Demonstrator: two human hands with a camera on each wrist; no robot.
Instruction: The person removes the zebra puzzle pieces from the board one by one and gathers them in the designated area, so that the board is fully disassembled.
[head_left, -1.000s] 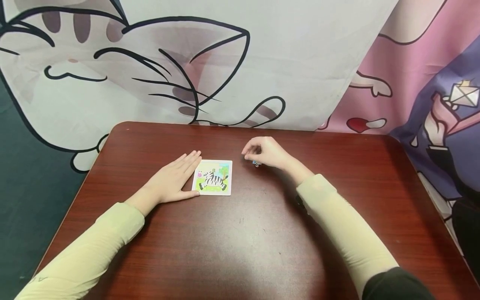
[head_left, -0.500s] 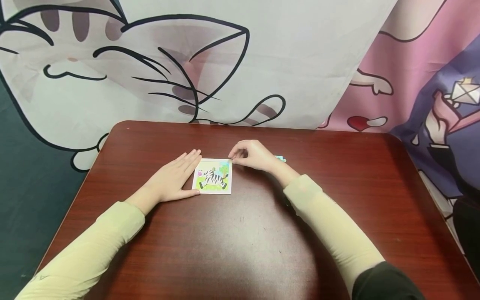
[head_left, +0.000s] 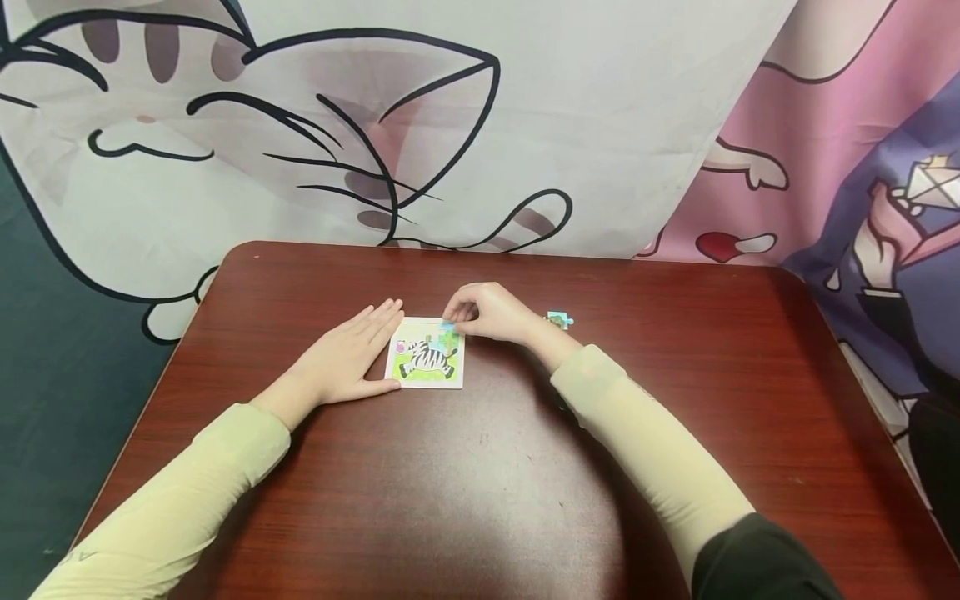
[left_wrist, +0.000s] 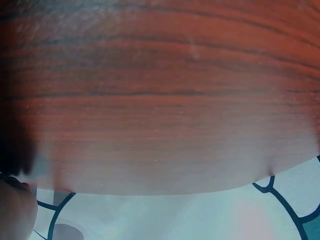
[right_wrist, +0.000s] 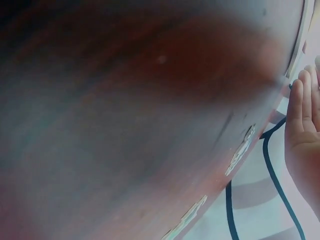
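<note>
In the head view, a small jigsaw puzzle (head_left: 427, 386) with a zebra picture and a white border lies flat on the brown table. My left hand (head_left: 341, 357) lies over its left edge, fingers straight and thumb spread along the lower corner. At the upper right corner, my right hand (head_left: 491, 312) pinches a light blue puzzle piece (head_left: 447, 325) between thumb and fingertips, low over the picture. The fingers hide part of this piece. Another loose puzzle piece (head_left: 558, 320), blue and green, lies just beyond the right wrist.
The right wrist view shows two loose puzzle pieces, one farther up (right_wrist: 242, 151) and one lower down (right_wrist: 186, 218), near the table's far edge. Behind the table (head_left: 480, 500) hangs a white cloth (head_left: 615, 108) with a cartoon cat, beside a pink and purple one (head_left: 795, 167).
My right hand has moved left from the table onto the puzzle's upper right corner, bringing the blue piece. The loose piece behind the wrist has come into sight. My left hand stays put.
</note>
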